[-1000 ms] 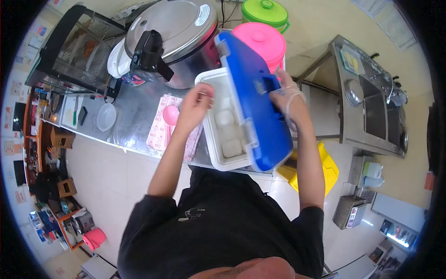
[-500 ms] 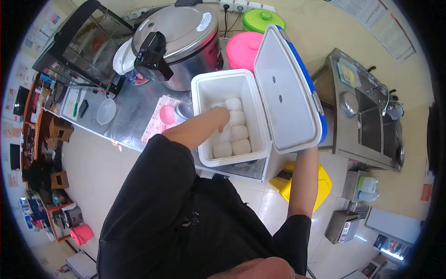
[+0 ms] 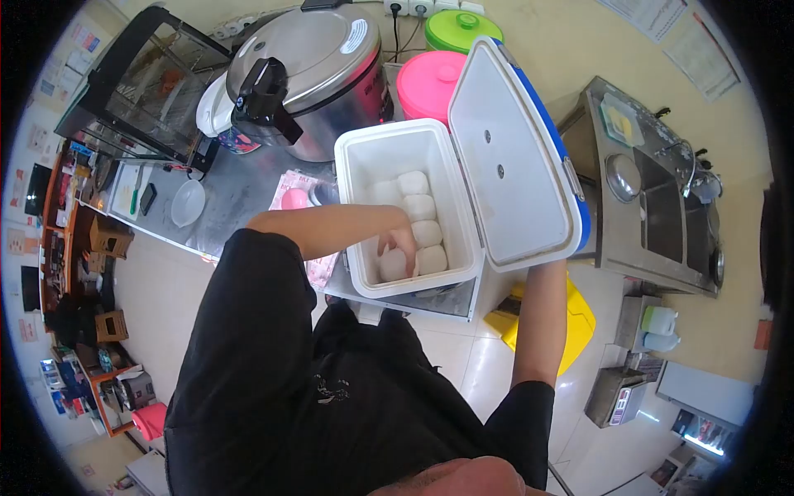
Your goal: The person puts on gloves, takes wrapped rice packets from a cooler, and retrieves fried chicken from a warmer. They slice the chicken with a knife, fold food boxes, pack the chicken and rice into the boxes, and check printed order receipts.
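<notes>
My left hand (image 3: pixel 399 240) reaches down into a white cooler box (image 3: pixel 354 157), its fingers curled over a white round bundle (image 3: pixel 392 266) in the near left corner. Several more such white bundles (image 3: pixel 426 233) lie in rows on the bottom of the box; what they are made of is hard to make out. The box's lid (image 3: pixel 514 157), white inside with a blue outer edge, stands open to the right. Behind that lid goes my right forearm (image 3: pixel 542 322); the hand itself is hidden by it.
A large steel cooker (image 3: pixel 331 99) stands behind the box, beside pink (image 3: pixel 432 83) and green (image 3: pixel 463 31) lidded containers. Left on the metal table are a translucent bowl (image 3: pixel 188 202) and a glass display case (image 3: pixel 157 91). A steel sink (image 3: pixel 662 215) is at right, a yellow object (image 3: pixel 579 318) below the lid.
My left hand has moved toward me inside the box, from the middle of the rows to the bundle in the near left corner. The lid stays open.
</notes>
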Available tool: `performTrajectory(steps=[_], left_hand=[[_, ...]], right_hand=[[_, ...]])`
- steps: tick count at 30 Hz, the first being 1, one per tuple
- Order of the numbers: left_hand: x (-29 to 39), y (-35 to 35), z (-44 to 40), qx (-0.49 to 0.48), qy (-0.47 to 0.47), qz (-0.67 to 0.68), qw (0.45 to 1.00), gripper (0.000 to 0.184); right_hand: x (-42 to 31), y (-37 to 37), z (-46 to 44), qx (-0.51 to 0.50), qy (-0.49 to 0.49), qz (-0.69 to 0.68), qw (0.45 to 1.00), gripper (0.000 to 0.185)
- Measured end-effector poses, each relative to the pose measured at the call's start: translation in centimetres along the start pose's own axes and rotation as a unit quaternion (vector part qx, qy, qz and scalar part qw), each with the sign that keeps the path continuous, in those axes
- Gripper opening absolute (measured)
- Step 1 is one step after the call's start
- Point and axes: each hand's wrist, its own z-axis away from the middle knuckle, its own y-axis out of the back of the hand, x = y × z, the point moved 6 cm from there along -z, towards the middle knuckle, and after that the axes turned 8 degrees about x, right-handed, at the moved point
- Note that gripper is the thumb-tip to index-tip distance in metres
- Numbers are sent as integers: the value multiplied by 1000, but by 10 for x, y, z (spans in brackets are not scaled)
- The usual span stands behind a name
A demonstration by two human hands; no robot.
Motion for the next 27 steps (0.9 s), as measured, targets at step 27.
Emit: performTrajectory(steps=[27], left_hand=[[29,-64,329,412,-443,268,750,96]], right_hand=[[-82,-45,-4,36,78,244,966,56]])
